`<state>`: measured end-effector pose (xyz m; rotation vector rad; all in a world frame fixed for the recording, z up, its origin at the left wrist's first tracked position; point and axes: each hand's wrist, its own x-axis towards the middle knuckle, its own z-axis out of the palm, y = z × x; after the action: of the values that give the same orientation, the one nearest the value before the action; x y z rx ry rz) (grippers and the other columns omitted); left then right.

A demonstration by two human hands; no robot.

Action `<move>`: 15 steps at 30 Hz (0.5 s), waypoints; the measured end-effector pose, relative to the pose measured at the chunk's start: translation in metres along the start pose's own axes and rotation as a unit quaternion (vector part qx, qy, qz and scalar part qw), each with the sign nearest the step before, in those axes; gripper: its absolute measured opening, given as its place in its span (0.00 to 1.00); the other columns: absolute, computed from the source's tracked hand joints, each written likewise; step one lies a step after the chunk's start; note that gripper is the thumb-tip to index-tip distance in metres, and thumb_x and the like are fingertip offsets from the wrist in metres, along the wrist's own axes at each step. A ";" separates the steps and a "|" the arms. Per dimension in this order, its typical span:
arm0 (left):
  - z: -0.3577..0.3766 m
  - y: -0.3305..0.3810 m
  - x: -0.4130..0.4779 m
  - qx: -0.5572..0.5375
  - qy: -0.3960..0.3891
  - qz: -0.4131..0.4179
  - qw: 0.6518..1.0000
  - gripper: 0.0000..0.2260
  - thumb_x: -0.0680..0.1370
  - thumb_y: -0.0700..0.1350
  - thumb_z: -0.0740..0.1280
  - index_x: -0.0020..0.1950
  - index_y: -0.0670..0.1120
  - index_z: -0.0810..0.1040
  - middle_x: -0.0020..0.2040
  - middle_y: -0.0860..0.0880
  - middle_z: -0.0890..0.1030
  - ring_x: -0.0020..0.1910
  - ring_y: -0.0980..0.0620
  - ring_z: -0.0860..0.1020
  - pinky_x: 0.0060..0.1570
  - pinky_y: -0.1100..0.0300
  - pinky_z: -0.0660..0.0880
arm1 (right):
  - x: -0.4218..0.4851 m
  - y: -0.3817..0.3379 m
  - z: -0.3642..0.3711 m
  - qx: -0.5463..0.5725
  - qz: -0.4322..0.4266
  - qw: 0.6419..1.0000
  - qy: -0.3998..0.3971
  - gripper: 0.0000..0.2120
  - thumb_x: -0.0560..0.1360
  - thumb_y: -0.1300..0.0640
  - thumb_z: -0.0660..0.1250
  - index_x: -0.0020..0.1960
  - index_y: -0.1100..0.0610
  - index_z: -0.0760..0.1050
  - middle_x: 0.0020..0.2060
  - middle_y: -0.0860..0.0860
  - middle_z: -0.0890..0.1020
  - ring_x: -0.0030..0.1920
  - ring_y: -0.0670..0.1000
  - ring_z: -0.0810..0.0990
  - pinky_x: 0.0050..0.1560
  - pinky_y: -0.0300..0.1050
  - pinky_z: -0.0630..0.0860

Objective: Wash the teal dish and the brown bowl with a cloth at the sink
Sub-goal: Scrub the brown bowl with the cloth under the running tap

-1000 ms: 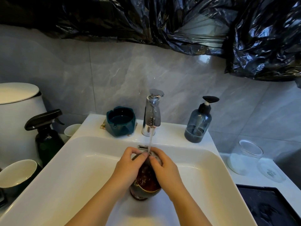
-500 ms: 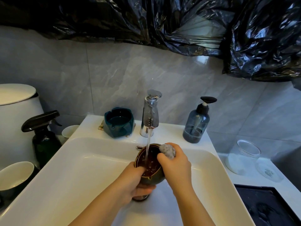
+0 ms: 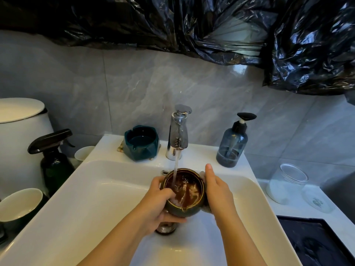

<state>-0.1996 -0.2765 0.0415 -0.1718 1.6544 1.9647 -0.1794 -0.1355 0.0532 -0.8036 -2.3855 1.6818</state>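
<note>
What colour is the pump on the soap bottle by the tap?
Black; the pump tops a translucent blue-grey soap bottle. Head view shows it.

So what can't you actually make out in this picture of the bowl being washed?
All in the head view:
The cloth: mostly hidden under the right hand, only grey edges show.
The brown bowl: its base is covered by the left hand.
The drain: partly behind bowl and hand.
The black tray: cut off by the lower right edge.
</note>
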 end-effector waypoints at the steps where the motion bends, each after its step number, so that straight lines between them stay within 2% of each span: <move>1: 0.001 0.000 -0.001 0.019 0.013 0.034 0.999 0.20 0.77 0.32 0.58 0.61 0.55 0.65 0.54 0.44 0.75 0.47 0.40 0.81 0.38 0.45 0.81 | 0.000 0.001 0.000 0.011 0.002 1.000 0.008 0.23 0.75 0.33 0.47 0.39 0.45 0.74 0.44 0.52 0.82 0.48 0.54 0.80 0.52 0.54 0.79; 3: 0.001 -0.002 0.001 0.096 0.038 0.102 0.989 0.22 0.77 0.32 0.59 0.57 0.60 0.66 0.53 0.48 0.75 0.50 0.42 0.80 0.42 0.46 0.81 | 0.001 0.004 0.001 0.038 0.009 0.999 0.012 0.22 0.77 0.37 0.51 0.40 0.50 0.76 0.41 0.54 0.82 0.47 0.55 0.81 0.53 0.56 0.79; 5: 0.000 -0.006 0.001 0.237 0.080 0.193 0.949 0.19 0.78 0.35 0.59 0.53 0.62 0.65 0.52 0.51 0.76 0.52 0.49 0.78 0.47 0.57 0.78 | 0.002 0.007 0.002 0.050 0.006 0.999 0.008 0.16 0.78 0.45 0.57 0.42 0.54 0.76 0.40 0.57 0.81 0.43 0.56 0.79 0.48 0.53 0.80; 6: -0.001 -0.007 0.001 0.291 0.100 0.229 0.924 0.16 0.79 0.38 0.60 0.53 0.61 0.64 0.51 0.53 0.76 0.52 0.51 0.76 0.47 0.62 0.74 | 0.002 0.008 0.002 0.045 0.004 0.999 0.008 0.13 0.78 0.48 0.59 0.44 0.56 0.76 0.39 0.57 0.80 0.40 0.55 0.78 0.42 0.50 0.79; 8: -0.002 -0.010 0.002 0.321 0.132 0.259 0.902 0.10 0.80 0.43 0.60 0.55 0.57 0.63 0.48 0.53 0.77 0.47 0.53 0.76 0.41 0.64 0.71 | 0.002 0.007 0.003 0.041 0.007 0.999 0.010 0.07 0.77 0.51 0.60 0.48 0.53 0.73 0.41 0.55 0.79 0.37 0.53 0.76 0.34 0.45 0.76; 9: -0.002 -0.010 0.002 0.323 0.146 0.263 0.897 0.08 0.80 0.46 0.60 0.54 0.56 0.63 0.45 0.53 0.77 0.44 0.53 0.77 0.38 0.63 0.71 | 0.002 0.008 0.003 0.043 0.011 0.999 0.010 0.05 0.77 0.52 0.60 0.52 0.51 0.71 0.41 0.54 0.79 0.38 0.52 0.78 0.35 0.45 0.78; 11: -0.003 -0.008 0.004 0.352 0.164 0.268 0.882 0.07 0.80 0.49 0.60 0.53 0.55 0.62 0.41 0.53 0.77 0.40 0.52 0.77 0.34 0.60 0.72 | 0.000 0.007 0.003 0.030 -0.006 0.999 0.019 0.08 0.77 0.53 0.61 0.56 0.46 0.68 0.41 0.50 0.78 0.41 0.51 0.79 0.45 0.51 0.81; 13: -0.004 -0.004 0.007 0.383 0.169 0.267 0.868 0.07 0.79 0.49 0.60 0.52 0.56 0.62 0.41 0.52 0.77 0.40 0.50 0.78 0.35 0.57 0.74 | -0.003 0.004 0.003 -0.018 -0.053 0.998 0.034 0.10 0.75 0.55 0.61 0.55 0.45 0.71 0.43 0.48 0.78 0.44 0.51 0.78 0.49 0.55 0.80; 15: -0.004 0.003 0.006 0.401 0.176 0.266 0.859 0.06 0.80 0.49 0.59 0.52 0.56 0.62 0.42 0.52 0.77 0.40 0.50 0.78 0.35 0.56 0.74 | -0.009 -0.005 0.003 -0.051 -0.098 0.993 0.046 0.08 0.74 0.56 0.61 0.51 0.46 0.73 0.44 0.47 0.78 0.46 0.50 0.77 0.49 0.54 0.79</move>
<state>-0.2074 -0.2784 0.0409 0.2982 2.8631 1.4339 -0.1746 -0.1439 0.0580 -0.6221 -2.4144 1.4300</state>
